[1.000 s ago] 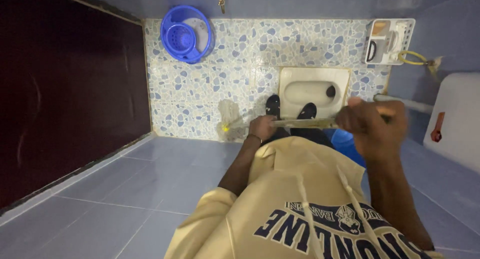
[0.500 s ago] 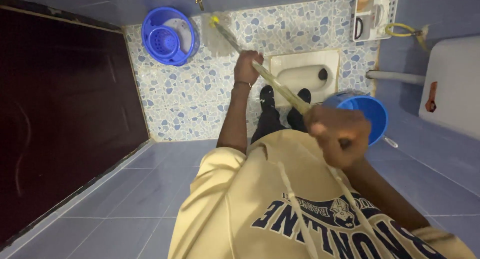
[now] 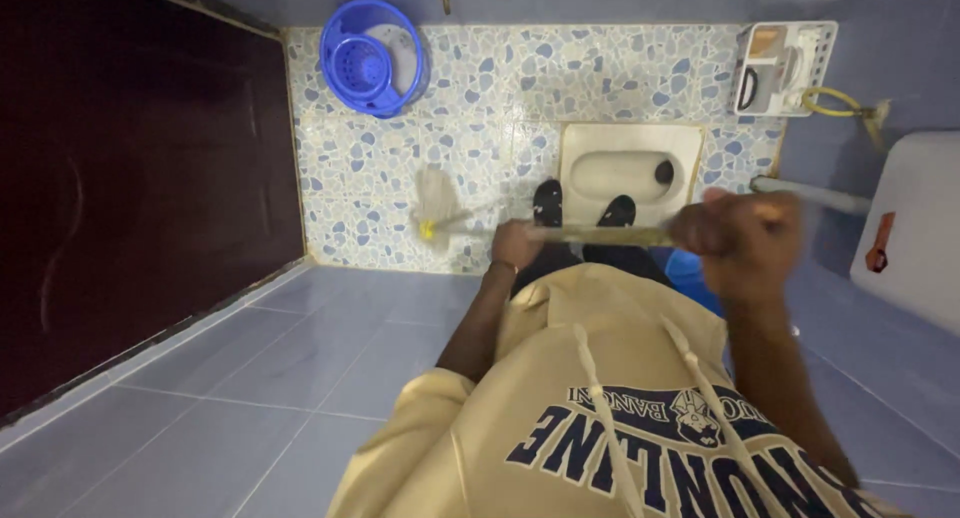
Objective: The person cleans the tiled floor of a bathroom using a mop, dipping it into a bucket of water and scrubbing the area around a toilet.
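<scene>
Both hands held a mop [image 3: 560,234] that lay almost level across the view, just in front of the squat toilet pan [image 3: 630,168]. The left hand [image 3: 518,245] was wrapped in a closed grip around the pale handle partway along it, near the pan's lower left corner. The right hand [image 3: 738,240] was clenched over the handle's upper end, beside the pan's lower right corner; it was blurred, so its fingers could not be told apart, and the handle's tip was lost inside or behind it. The mop's stringy head [image 3: 436,204] with its yellow collar lay on the pebble-patterned floor [image 3: 480,108], well to the left of the pan.

Two dark shoes [image 3: 580,206] stood at the pan's near edge, touching or overlapping its rim; which, I could not tell. The person's cream hooded top [image 3: 600,398] filled the lower view and hid the legs and most of a blue bucket [image 3: 690,278] just below and right of the pan, of which only a sliver showed. A blue basket-like pail [image 3: 372,58] stood far to the pan's upper left, against the wall. A white rack [image 3: 782,70] hung above and right of the pan, its contents too small to make out. A white tank [image 3: 915,228] was cut off at the right edge.
</scene>
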